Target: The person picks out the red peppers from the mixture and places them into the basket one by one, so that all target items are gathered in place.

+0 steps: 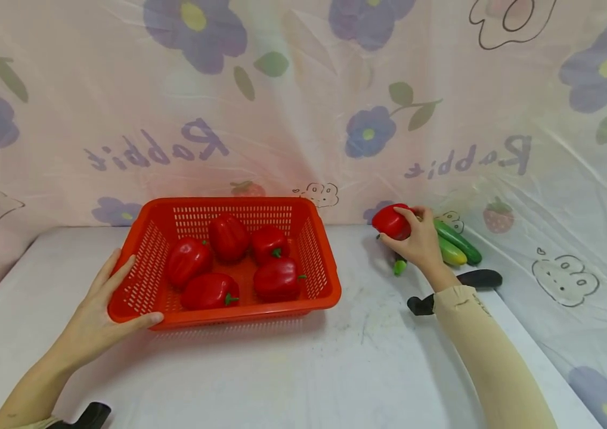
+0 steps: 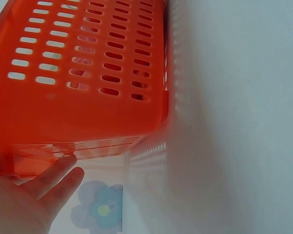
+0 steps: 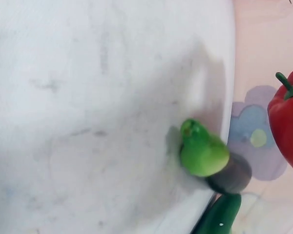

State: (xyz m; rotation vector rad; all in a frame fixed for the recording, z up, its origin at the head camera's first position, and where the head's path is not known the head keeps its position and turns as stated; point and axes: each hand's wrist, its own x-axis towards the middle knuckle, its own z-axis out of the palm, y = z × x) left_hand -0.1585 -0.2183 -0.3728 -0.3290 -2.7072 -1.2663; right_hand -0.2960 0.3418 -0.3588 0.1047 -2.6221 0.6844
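Note:
My right hand (image 1: 415, 238) pinches a red bell pepper (image 1: 391, 221) between thumb and fingers at the back right of the table. Its green stem shows in the right wrist view, where part of the pepper (image 3: 289, 127) enters at the right edge. My left hand (image 1: 94, 316) spans the near left corner of a red-orange plastic basket (image 1: 330, 286), fingers extended along the left side and thumb on the front rim. Several red bell peppers (image 1: 278, 279) lie inside the basket. Below the held pepper, a dark vegetable with a light green end (image 3: 205, 155) rests on the table.
Beside my right hand lie a green cucumber-like vegetable (image 1: 458, 241) and a yellow-green one (image 1: 451, 253). A printed cloth (image 1: 282, 107) hangs behind the white table (image 1: 260, 381). Black wrist-camera mounts (image 1: 479, 278) stick out at both wrists.

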